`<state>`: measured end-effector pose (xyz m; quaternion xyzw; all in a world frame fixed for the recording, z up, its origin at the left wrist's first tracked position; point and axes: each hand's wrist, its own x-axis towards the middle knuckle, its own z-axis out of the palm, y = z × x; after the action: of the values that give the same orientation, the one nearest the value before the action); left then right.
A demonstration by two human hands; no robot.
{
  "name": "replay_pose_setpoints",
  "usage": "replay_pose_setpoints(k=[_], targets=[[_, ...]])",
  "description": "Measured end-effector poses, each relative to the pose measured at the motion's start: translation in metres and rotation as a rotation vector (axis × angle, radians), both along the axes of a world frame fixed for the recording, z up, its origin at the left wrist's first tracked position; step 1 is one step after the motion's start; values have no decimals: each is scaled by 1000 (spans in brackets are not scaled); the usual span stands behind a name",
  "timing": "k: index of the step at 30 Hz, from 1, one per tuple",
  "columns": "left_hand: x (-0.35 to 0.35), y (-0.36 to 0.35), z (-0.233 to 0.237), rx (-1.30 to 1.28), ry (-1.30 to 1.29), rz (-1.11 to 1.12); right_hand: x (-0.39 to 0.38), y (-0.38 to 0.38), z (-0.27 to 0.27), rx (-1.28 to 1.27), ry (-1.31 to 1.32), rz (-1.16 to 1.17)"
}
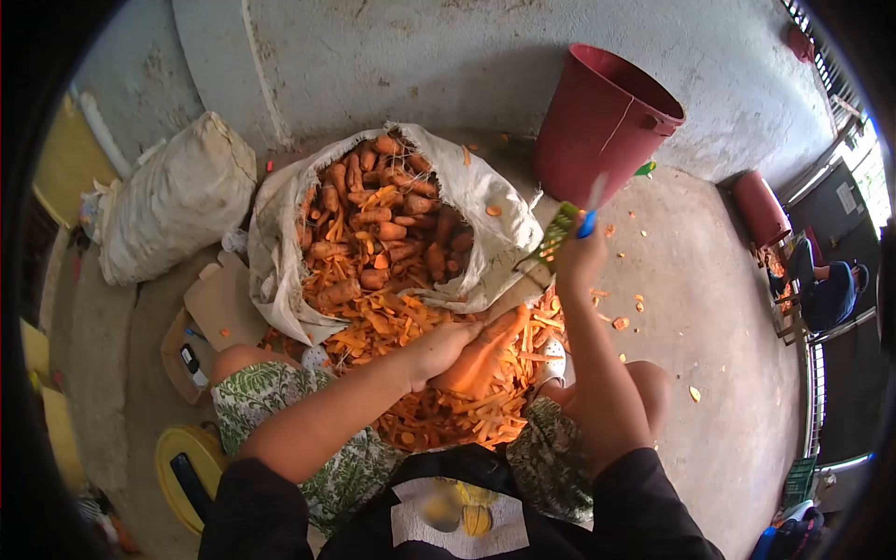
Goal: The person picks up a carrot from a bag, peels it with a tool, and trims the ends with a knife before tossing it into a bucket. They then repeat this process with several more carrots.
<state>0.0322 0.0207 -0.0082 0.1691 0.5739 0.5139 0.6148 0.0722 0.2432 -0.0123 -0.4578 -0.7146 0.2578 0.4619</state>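
Note:
My left hand [443, 351] is closed round the upper side of a large peeled carrot [487, 353], held over a heap of orange peelings [467, 415] between my legs. Raised to the right of it, my right hand [581, 263] grips a peeler [558, 231] with a green slotted handle, its metal end towards the sack. A blue handle [587, 224] with a pale, blurred blade also sticks up from this hand. Beyond both hands lies an open white sack [280, 247] full of unpeeled carrots [392, 210], with peelings spilling from its mouth.
A tall red bin [597, 121] stands by the wall behind the sack. At left are a full white sack [177, 201], a cardboard box [224, 299] and a yellow lid [177, 453] bearing a dark phone-like object. Another person [831, 294] sits far right near a tipped red bin [761, 207].

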Motion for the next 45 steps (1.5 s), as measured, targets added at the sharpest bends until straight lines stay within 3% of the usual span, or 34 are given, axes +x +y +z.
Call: replay_pose_setpoints(k=[2,4,7,9,11,15,20,23,26,29,31,33,39,43,45], targets=[[-5,-2,6,43,-133,27,4,7,5,-72,107,-9],[-15,-2,6,108,-366,87,4,6,11,-426,401,152],[-22,2,-6,124,-473,207,-1,-31,13,-405,367,360],[-22,4,-7,39,-434,257,1,-78,38,-528,261,400],[-19,7,4,44,-422,343,2,-95,37,-495,239,526],[-25,6,-12,177,-483,244,2,-99,18,-373,115,550],[-11,6,17,33,-393,328,5,-108,22,-391,153,529],[-16,8,-21,167,-457,220,5,-107,22,-351,146,499],[-9,4,-4,0,-230,112,0,-66,1,-289,73,239],[-6,0,9,58,-110,57,1,5,-45,-317,-2,60],[-5,-5,23,40,-108,73,2,10,-36,-342,134,61],[-12,-9,16,71,-277,88,2,5,-28,-365,259,67],[-20,-2,-2,87,-463,262,2,-84,30,-661,300,404],[-22,1,-13,162,-526,342,3,-112,35,-590,269,522],[-21,2,-16,199,-577,329,0,-107,14,-368,184,566]])
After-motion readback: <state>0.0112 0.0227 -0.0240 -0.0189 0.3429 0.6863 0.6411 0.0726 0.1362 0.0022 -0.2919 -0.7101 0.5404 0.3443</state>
